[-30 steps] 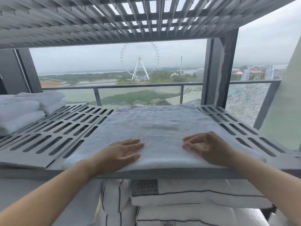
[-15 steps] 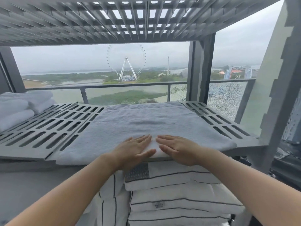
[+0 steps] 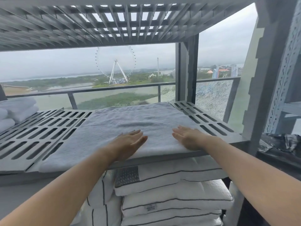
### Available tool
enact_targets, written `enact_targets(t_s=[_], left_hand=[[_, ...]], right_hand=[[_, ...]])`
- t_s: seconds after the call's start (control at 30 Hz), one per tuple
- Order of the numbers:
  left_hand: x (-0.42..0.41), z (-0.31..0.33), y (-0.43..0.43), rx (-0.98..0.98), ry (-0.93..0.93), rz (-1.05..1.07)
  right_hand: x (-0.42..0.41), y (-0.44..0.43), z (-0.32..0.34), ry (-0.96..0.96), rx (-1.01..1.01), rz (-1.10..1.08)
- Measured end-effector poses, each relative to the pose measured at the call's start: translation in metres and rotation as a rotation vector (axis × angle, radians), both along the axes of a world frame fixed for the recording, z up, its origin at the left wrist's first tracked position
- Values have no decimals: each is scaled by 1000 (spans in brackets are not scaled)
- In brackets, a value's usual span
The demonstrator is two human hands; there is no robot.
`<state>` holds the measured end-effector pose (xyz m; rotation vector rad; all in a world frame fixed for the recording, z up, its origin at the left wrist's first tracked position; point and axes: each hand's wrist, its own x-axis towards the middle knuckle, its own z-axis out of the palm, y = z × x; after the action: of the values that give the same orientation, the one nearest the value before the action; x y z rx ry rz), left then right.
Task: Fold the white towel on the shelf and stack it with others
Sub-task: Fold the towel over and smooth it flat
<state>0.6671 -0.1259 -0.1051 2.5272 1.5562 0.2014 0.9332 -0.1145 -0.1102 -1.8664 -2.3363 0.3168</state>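
Observation:
A white towel lies spread flat on the grey slotted shelf, folded at least once, with its far layered edge showing. My left hand rests flat on the towel's near middle, fingers extended. My right hand lies flat on the towel a short way to the right, palm down. Neither hand grips the cloth. A stack of folded white towels sits at the shelf's far left, partly cut off by the frame edge.
Another slotted shelf hangs close overhead. Metal uprights stand at the back right and front right. Striped white pillows are stacked on the level below. Bare slotted shelf lies between the towel and the stack.
My hands were together at the towel's near middle half a second ago; they have slid apart, still flat on the cloth. The view has shifted slightly.

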Motion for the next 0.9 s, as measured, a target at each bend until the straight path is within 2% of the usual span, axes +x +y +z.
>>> enact_targets(t_s=[0.13, 0.27, 0.37, 0.5, 0.57, 0.8, 0.9], left_hand=[[9, -5, 17, -40, 69, 46], [3, -8, 8, -9, 55, 16], [-17, -12, -16, 98, 62, -61], [-54, -25, -49, 293, 69, -119], [-73, -28, -60, 330, 49, -108], [-96, -13, -73, 267, -37, -26], [-96, -2, -69, 361, -8, 14]], right_hand=[[2, -1, 5, -21, -8, -73], [-22, -17, 2, 5, 34, 221], [-21, -35, -5, 70, 107, 336], [-3, -44, -15, 54, 330, 420], [4, -43, -14, 57, 379, 423], [-5, -38, 18, 87, 292, 433], [-6, -31, 30, 36, 239, 333]])
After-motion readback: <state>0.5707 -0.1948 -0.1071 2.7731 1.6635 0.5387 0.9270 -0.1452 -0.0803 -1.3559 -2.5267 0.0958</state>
